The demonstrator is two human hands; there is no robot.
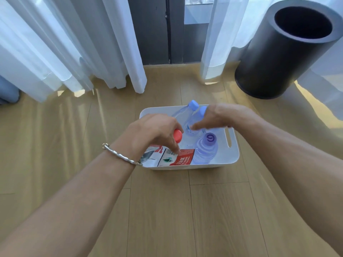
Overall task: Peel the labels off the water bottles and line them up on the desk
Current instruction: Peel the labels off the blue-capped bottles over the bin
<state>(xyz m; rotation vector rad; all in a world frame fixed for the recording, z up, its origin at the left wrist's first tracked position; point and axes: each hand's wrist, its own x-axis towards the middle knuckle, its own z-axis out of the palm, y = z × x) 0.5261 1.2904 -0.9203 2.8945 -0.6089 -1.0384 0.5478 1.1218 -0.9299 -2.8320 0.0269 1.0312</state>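
I see white curtains across the upper left and a dark cylinder bin in the upper right, both on the wood floor. At centre, a white tub holds the bottles. My left hand curls round the red-capped bottle, whose label is on. My right hand reaches with fingers stretched, blurred, over two blue-capped bottles. A purple-capped bottle stands just below it.

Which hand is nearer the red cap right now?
Left. The left hand curls round the red cap, touching it; the right hand is off to its right, over the blue-capped bottles, clear of it.
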